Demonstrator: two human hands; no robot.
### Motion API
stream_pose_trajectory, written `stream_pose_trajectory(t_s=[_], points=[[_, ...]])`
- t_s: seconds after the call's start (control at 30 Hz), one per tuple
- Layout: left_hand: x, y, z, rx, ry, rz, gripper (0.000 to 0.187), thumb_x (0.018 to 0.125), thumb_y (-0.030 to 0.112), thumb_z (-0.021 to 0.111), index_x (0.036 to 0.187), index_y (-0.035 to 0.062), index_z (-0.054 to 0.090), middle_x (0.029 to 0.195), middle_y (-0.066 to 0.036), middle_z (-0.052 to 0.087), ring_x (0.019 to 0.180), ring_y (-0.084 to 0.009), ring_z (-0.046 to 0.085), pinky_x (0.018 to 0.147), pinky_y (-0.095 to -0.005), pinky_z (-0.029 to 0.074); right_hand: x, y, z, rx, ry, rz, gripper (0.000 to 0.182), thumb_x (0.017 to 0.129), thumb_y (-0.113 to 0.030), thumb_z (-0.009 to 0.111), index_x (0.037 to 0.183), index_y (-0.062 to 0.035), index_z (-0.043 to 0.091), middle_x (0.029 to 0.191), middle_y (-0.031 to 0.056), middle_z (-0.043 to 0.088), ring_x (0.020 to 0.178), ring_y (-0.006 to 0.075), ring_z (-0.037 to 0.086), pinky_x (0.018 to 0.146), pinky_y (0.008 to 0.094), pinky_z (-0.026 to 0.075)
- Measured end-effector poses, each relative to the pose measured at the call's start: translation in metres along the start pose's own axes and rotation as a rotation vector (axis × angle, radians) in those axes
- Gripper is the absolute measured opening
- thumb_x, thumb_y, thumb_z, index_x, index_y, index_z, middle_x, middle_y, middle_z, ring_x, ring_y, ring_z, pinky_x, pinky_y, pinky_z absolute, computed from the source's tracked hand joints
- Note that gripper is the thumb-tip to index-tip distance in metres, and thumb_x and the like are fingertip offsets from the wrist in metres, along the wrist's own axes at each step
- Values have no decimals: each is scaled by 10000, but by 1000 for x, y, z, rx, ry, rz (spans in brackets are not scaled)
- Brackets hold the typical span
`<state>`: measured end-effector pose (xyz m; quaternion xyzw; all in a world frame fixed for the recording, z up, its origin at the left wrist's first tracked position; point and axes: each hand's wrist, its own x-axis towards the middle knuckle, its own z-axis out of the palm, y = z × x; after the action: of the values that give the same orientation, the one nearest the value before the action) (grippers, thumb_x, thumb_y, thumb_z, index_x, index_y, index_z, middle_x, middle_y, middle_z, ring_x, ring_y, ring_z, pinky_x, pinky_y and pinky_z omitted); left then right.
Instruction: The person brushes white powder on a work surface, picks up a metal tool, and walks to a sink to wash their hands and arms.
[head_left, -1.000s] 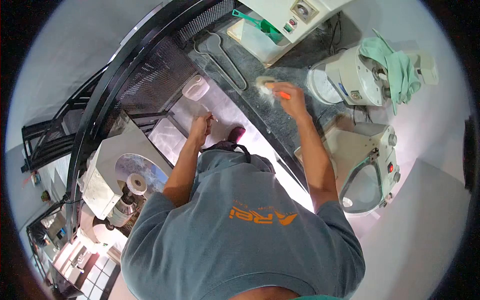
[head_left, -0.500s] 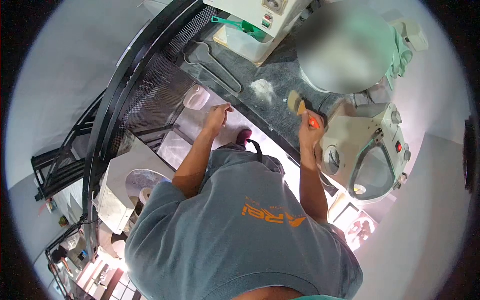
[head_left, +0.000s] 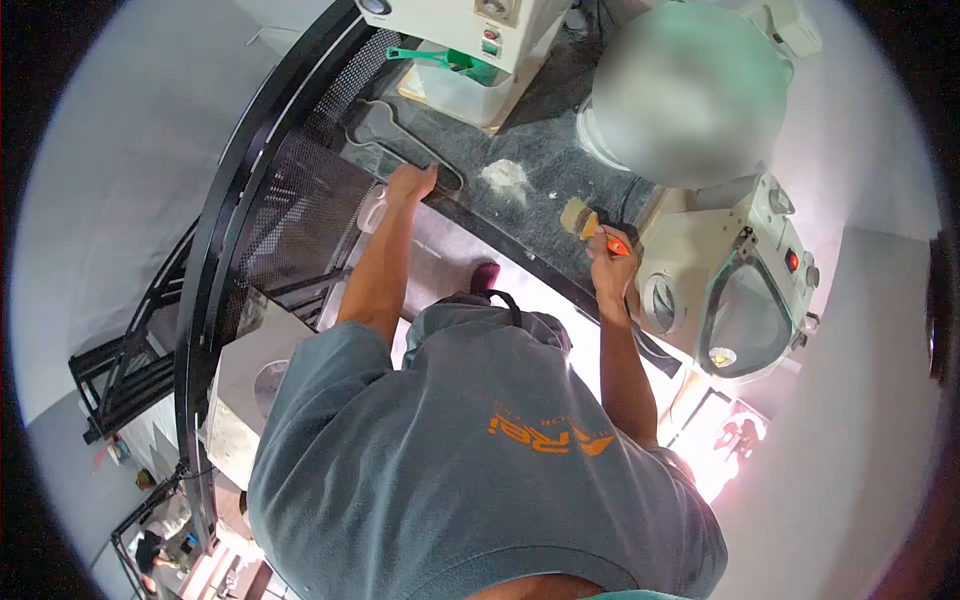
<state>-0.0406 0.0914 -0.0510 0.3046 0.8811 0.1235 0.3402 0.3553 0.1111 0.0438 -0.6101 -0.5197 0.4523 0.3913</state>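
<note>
My right hand (head_left: 613, 268) is closed around the orange handle of a flat brush (head_left: 580, 218). The pale bristles point away from me over the dark bench top (head_left: 540, 190). To their left lies a small heap of white powder (head_left: 505, 180). At the bench's front edge, my left hand (head_left: 410, 184) has its fingers bent and together beside a long bent metal rod frame (head_left: 385, 124). The fingertips overlap the frame's near end; whether they grip it is hidden.
A white machine with a clear window (head_left: 748, 315) stands right of the brush. Behind is a round container (head_left: 605, 140), mostly blurred. A plastic bin (head_left: 450, 88) with a green scoop (head_left: 460, 62) sits back left. Black mesh (head_left: 310, 190) borders the left side.
My left hand has moved forward and left to the bench edge by the metal frame. The brush is still in my right hand, with its bristles slightly shifted. The view has moved a little.
</note>
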Motion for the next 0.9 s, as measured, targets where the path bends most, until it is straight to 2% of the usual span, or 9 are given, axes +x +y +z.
stream_pose_trajectory(t_s=[0.17,0.23,0.4,0.47,0.57,0.73,0.8,0.87,0.9], points=[[6,9,3,127,51,36,520,820,400,557,1048,-54,667,1151,-270,616,1120,-405,580,939,-450,473,-6,-3,-1,165,-18,87,196,898,-140,659,1016,14,628,849,92,653,703,131,627,611,231,518],[12,6,5,124,71,38,537,819,412,552,1059,-56,660,1142,-271,619,1108,-413,584,934,-452,477,-6,0,-4,140,-10,14,203,903,-122,643,1032,32,614,874,114,653,751,153,642,652,243,534],[-5,5,-7,-135,256,100,492,817,407,555,881,-61,693,949,-291,652,969,-425,635,883,-455,485,-2,0,3,383,71,81,194,903,-52,571,1050,75,577,953,163,634,862,242,671,774,313,571],[-9,4,-16,-315,282,73,470,827,379,558,741,-66,686,840,-308,640,869,-440,646,826,-464,480,-2,-11,13,465,-15,113,205,902,-52,574,1059,79,569,967,168,630,865,250,674,774,318,575],[-27,6,-50,-391,290,120,440,828,341,572,715,-73,670,723,-231,666,683,-371,649,682,-423,475,-1,-29,51,474,-135,119,230,911,-101,597,1047,84,578,965,164,635,844,258,685,742,319,583],[-74,1,-107,-706,188,-17,373,815,286,599,638,-42,602,588,-34,524,551,-140,458,534,-319,353,11,-49,150,424,-339,171,231,915,-161,616,997,54,633,903,137,668,832,207,691,670,286,580],[-101,7,-129,-701,202,-46,360,814,271,599,622,-34,585,573,-6,491,537,-113,421,514,-312,331,14,-87,187,72,-319,-128,209,889,-187,648,952,10,675,869,121,699,811,189,697,672,281,559],[-121,4,-141,-690,220,-35,352,819,250,584,608,-31,575,554,5,479,518,-108,409,500,-316,323,25,-63,259,90,-284,-290,204,856,-230,698,917,-36,708,893,77,696,727,122,636,678,271,514],[-127,-1,-144,-701,226,-25,348,825,237,574,599,-28,568,544,15,468,511,-100,396,491,-312,312,26,-71,290,102,-305,-222,237,838,-266,696,927,-46,706,891,107,700,768,203,662,710,314,521]])
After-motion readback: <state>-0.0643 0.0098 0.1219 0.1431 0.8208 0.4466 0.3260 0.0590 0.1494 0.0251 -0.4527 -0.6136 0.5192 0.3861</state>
